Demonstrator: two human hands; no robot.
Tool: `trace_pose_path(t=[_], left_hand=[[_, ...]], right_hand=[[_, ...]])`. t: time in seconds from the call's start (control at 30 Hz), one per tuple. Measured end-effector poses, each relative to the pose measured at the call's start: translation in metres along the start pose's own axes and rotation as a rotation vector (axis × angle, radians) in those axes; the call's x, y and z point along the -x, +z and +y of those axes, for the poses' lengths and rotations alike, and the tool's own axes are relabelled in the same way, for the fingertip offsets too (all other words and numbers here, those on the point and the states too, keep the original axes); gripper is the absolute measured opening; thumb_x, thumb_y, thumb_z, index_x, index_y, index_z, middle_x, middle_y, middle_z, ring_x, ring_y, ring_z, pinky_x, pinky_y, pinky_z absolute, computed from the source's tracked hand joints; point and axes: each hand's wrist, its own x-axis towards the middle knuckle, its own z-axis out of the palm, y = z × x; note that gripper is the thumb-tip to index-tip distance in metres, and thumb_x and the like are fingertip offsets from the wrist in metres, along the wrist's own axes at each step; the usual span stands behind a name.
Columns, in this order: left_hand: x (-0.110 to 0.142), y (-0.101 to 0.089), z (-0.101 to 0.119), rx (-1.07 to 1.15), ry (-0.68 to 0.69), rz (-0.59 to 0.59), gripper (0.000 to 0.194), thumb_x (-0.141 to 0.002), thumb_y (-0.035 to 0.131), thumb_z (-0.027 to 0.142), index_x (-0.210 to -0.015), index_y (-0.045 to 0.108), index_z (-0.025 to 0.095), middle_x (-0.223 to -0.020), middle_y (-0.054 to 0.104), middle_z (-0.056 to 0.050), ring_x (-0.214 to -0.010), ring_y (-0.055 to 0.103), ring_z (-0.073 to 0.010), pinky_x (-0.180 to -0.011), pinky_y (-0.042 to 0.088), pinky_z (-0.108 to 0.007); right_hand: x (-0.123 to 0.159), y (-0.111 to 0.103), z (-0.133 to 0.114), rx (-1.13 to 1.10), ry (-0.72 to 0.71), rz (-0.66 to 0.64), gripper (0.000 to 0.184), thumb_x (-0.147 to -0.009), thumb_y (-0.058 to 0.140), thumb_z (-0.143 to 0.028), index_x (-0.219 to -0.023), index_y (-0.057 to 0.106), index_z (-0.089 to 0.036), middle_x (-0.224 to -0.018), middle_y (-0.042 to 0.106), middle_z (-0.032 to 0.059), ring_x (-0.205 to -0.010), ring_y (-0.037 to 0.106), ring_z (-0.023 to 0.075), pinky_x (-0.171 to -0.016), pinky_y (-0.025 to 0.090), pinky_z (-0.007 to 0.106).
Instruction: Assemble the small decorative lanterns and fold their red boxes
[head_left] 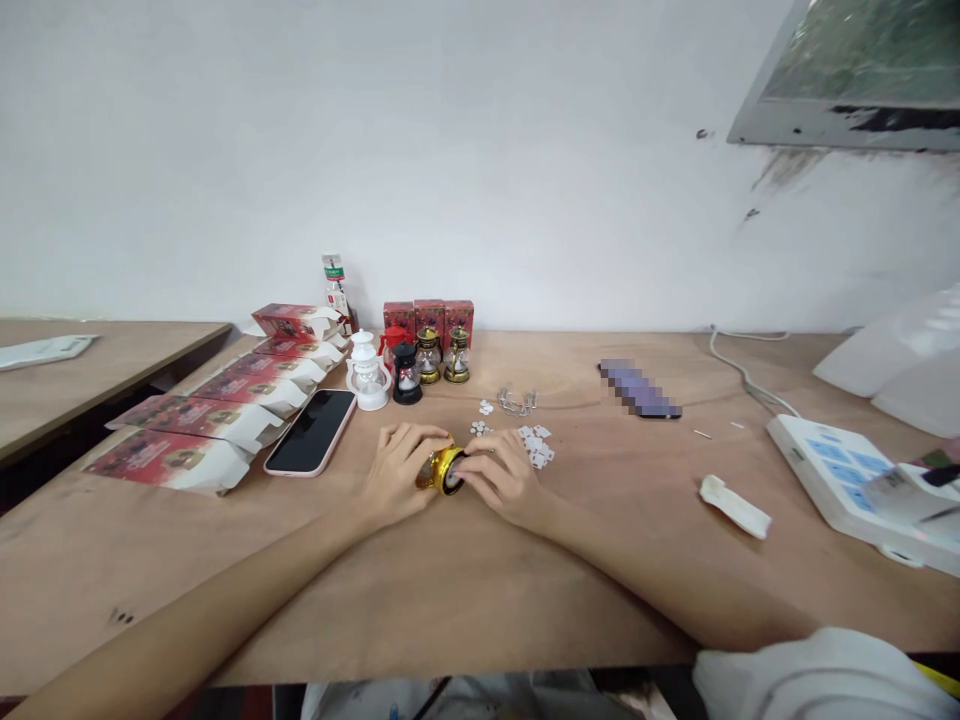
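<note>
My left hand is wrapped round a small gold lantern, which lies tilted on its side with its base turned to the right. At that base the fingers of my right hand are pinched together; whether they hold a small piece, I cannot make out. Just beyond my hands lie small white discs, white square pieces and a cluster of thin metal wire parts. Further back stand a white lantern, a black lantern, a red lantern and two gold-and-black lanterns.
Flattened red printed boxes overlap along the left, beside a phone. Three small red boxes and a bottle stand near the wall. To the right are a purple item, a white strip and a white power strip.
</note>
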Motion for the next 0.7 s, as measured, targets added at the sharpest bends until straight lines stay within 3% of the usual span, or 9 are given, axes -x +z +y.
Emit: trace_pose_path(t=[0.17, 0.27, 0.33, 0.4, 0.5, 0.6, 0.7], left_hand=[[0.0, 0.001, -0.002, 0.012, -0.001, -0.013, 0.029, -0.075, 0.056, 0.022, -0.104, 0.059, 0.022, -0.106, 0.067, -0.007, -0.095, 0.057, -0.0219, -0.081, 0.032, -0.035], [0.0, 0.001, -0.005, 0.046, -0.057, 0.002, 0.035, -0.071, 0.057, 0.017, -0.106, 0.057, 0.021, -0.108, 0.065, -0.008, -0.1, 0.057, -0.0224, -0.081, 0.032, -0.035], [-0.001, 0.001, -0.007, 0.06, -0.131, 0.01, 0.039, -0.068, 0.057, 0.014, -0.107, 0.057, 0.02, -0.109, 0.064, -0.007, -0.103, 0.056, -0.0231, -0.083, 0.033, -0.035], [-0.002, 0.001, -0.008, 0.066, -0.194, 0.001, 0.042, -0.067, 0.057, 0.013, -0.108, 0.056, 0.021, -0.11, 0.064, -0.007, -0.106, 0.054, -0.0237, -0.085, 0.033, -0.036], [-0.002, 0.001, -0.009, 0.073, -0.216, -0.013, 0.041, -0.067, 0.058, 0.013, -0.108, 0.056, 0.021, -0.111, 0.064, -0.006, -0.108, 0.054, -0.0238, -0.085, 0.033, -0.036], [-0.002, 0.0, -0.008, 0.073, -0.189, -0.017, 0.04, -0.068, 0.057, 0.013, -0.107, 0.056, 0.021, -0.111, 0.064, -0.007, -0.107, 0.055, -0.0233, -0.084, 0.034, -0.035], [-0.002, 0.001, -0.008, 0.078, -0.183, -0.017, 0.04, -0.068, 0.057, 0.012, -0.107, 0.056, 0.021, -0.111, 0.063, -0.007, -0.107, 0.055, -0.0232, -0.085, 0.033, -0.036]], right_hand=[[0.002, 0.002, 0.002, 0.009, -0.011, -0.055, 0.022, -0.095, 0.039, -0.02, -0.083, 0.058, -0.02, -0.082, 0.062, 0.0059, -0.075, 0.055, 0.0159, -0.069, 0.038, 0.032], [-0.001, -0.001, 0.02, -0.023, 0.003, -0.036, 0.027, -0.096, 0.034, -0.022, -0.082, 0.056, -0.02, -0.082, 0.062, 0.0072, -0.078, 0.056, 0.0174, -0.071, 0.04, 0.032], [-0.007, -0.005, 0.042, 0.024, 0.139, -0.041, 0.027, -0.095, 0.035, -0.024, -0.079, 0.056, -0.02, -0.08, 0.062, 0.0071, -0.079, 0.056, 0.0185, -0.073, 0.041, 0.033], [-0.014, -0.006, 0.066, 0.092, 0.367, -0.089, 0.02, -0.091, 0.045, -0.027, -0.077, 0.057, -0.019, -0.079, 0.062, 0.007, -0.08, 0.056, 0.0202, -0.073, 0.042, 0.033], [-0.024, 0.0, 0.094, 0.043, 0.607, -0.312, 0.011, -0.084, 0.055, -0.022, -0.075, 0.06, -0.018, -0.081, 0.065, 0.0048, -0.083, 0.058, 0.0188, -0.074, 0.043, 0.03], [-0.029, 0.012, 0.106, 0.006, 0.734, -0.494, 0.009, -0.078, 0.058, -0.014, -0.071, 0.062, -0.017, -0.076, 0.068, 0.0035, -0.076, 0.061, 0.0165, -0.068, 0.044, 0.026], [-0.034, 0.019, 0.104, 0.011, 0.757, -0.52, 0.013, -0.077, 0.056, -0.01, -0.072, 0.065, -0.017, -0.073, 0.069, 0.0034, -0.07, 0.062, 0.016, -0.064, 0.044, 0.025]])
